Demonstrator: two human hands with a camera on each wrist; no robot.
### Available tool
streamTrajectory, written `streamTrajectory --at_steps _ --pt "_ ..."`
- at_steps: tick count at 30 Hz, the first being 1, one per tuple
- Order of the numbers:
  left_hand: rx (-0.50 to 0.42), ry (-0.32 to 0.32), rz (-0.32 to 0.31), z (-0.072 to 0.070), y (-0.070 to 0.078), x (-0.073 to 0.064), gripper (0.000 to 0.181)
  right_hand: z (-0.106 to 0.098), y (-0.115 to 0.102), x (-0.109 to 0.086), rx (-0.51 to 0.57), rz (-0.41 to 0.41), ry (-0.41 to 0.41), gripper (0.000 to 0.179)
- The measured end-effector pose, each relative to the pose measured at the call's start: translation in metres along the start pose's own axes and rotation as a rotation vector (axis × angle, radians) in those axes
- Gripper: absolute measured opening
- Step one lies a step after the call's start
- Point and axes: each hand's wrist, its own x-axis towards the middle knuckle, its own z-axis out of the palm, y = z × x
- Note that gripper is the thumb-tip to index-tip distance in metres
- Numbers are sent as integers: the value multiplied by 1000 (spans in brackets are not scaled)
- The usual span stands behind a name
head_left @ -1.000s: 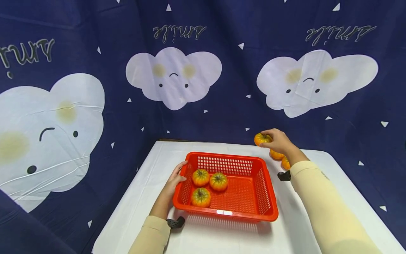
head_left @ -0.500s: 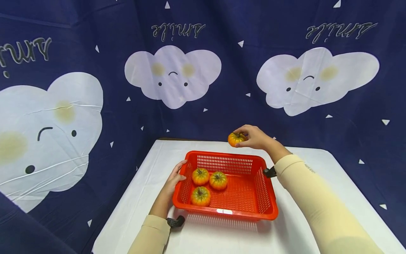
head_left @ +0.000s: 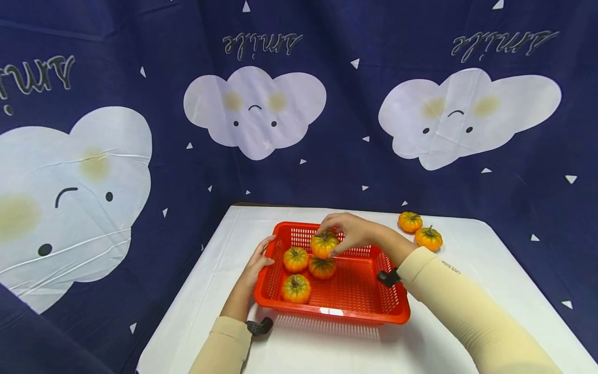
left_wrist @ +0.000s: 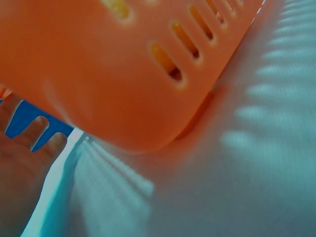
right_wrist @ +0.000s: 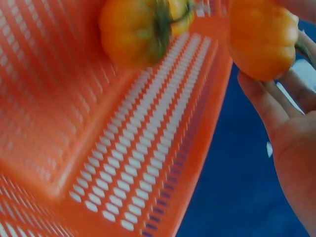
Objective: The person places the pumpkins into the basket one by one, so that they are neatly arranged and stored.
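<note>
My right hand (head_left: 350, 232) pinches a small orange pumpkin (head_left: 324, 245) between thumb and fingers, above the back part of a red plastic basket (head_left: 355, 315). The right wrist view shows this held pumpkin (right_wrist: 264, 39) close up beside the basket's rim. Inside the basket sit three more pumpkins: one at the back left (head_left: 295, 259), one at the front left (head_left: 296, 289), and one partly hidden below the held one (head_left: 322, 269). My left hand (head_left: 254, 265) rests against the basket's left rim. Its visible fingers look fairly straight in the left wrist view.
Two more pumpkins, a rear one (head_left: 410, 222) and a nearer one (head_left: 428, 238), lie on the white-covered table (head_left: 224, 249) to the right, behind my right forearm. A dark blue cloth (head_left: 345, 182) printed with clouds hangs behind the table.
My right hand has carried the pumpkin leftward from the table's back right, then down over the basket. The two pumpkins on the right are uncovered now. My left hand has stayed at the rim.
</note>
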Motion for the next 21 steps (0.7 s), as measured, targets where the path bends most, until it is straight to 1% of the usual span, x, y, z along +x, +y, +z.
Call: streamTrajectory --at_steps 4,7,12,15,18,21 --pt "3 7 -7 0 -1 -1 74 19 -10 -2 91 5 -114 55" --pt "8 3 -1 0 0 -1 74 29 -13 -5 98 34 -175 55" --pt "28 -8 13 1 2 -2 73 41 -18 -11 50 95 -246 57" --pt "23 -4 13 1 2 -4 73 48 -16 -15 33 137 -281 58" --pt "16 -4 7 1 2 -4 73 57 -13 -17 -6 159 -316 58" --pt "5 -6 5 1 1 -4 74 66 -11 -17 -66 160 -347 59"
